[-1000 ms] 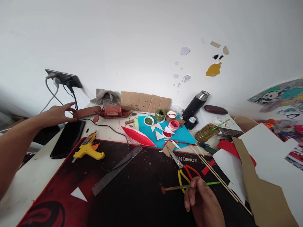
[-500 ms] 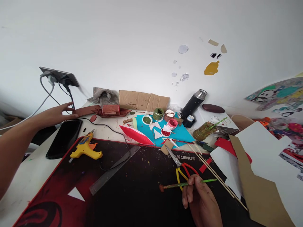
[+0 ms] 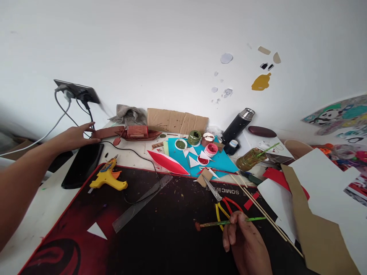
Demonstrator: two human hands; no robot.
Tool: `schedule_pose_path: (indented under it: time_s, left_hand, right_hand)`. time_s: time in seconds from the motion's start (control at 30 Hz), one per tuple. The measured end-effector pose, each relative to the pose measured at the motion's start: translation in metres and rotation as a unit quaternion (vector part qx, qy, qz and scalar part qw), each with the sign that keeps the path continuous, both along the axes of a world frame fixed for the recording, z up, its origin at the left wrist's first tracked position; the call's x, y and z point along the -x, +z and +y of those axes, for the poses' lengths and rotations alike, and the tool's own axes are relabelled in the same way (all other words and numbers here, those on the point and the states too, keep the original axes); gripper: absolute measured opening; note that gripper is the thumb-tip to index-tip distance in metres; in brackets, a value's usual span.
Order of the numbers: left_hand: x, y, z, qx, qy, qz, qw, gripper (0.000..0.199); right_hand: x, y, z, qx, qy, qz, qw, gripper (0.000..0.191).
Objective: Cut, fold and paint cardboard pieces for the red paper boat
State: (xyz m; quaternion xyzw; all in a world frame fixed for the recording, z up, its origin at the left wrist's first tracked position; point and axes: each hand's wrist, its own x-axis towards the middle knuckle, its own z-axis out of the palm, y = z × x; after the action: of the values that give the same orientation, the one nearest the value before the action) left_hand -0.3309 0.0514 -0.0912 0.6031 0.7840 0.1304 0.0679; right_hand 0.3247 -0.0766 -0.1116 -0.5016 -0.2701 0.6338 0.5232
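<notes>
My right hand (image 3: 248,238) pinches a green-handled paintbrush (image 3: 213,224), its bristles caked with brown paint and pointing left. Just behind that hand lie scissors (image 3: 222,200) with one red and one yellow handle. At the far left my left hand (image 3: 76,136) stretches out with thumb and fingers apart, around the near end of a long brown-painted strip (image 3: 107,133); whether it touches the strip I cannot tell. Beside the strip sits a brown model boat (image 3: 139,133) with a reddish canopy. A black phone (image 3: 83,166) lies under the left wrist.
A yellow glue gun (image 3: 108,177) and a clear ruler (image 3: 142,204) rest on the dark mat (image 3: 160,240). Paint jars (image 3: 195,137) stand on blue paper near a red paper piece (image 3: 168,163). To the right are a jar of murky water (image 3: 248,159), a thermos (image 3: 237,126) and cardboard (image 3: 323,229).
The whole view has shifted slightly, so everything sits a little further right. My left hand stays stretched out by the brown strip, and the right still holds the paintbrush.
</notes>
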Motion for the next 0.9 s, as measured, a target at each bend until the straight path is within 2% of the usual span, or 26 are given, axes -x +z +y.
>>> schedule_pose_path:
  time_s: [0.23, 0.57, 0.77, 0.87, 0.9]
  left_hand:
    - [-0.004, 0.003, 0.002, 0.059, 0.022, 0.016, 0.998, 0.104]
    - [-0.016, 0.004, -0.003, 0.035, 0.005, 0.089, 0.995, 0.095]
    - [-0.005, 0.013, 0.018, 0.092, 0.01, 0.069, 0.993, 0.12]
    - [-0.022, 0.022, 0.012, 0.112, 0.027, 0.072, 0.991, 0.137]
    - [-0.033, 0.026, 0.004, 0.08, 0.026, 0.08, 0.993, 0.133]
  right_hand:
    - [0.001, 0.001, 0.001, 0.005, -0.002, -0.003, 1.0, 0.049]
    - [0.005, 0.006, 0.002, -0.007, 0.004, 0.002, 1.0, 0.05]
    - [0.009, 0.006, 0.003, -0.022, 0.002, 0.021, 1.0, 0.05]
    - [0.011, 0.011, 0.003, -0.025, 0.01, 0.033, 0.999, 0.05]
    - [0.011, 0.012, 0.004, -0.024, 0.015, 0.036, 0.999, 0.051]
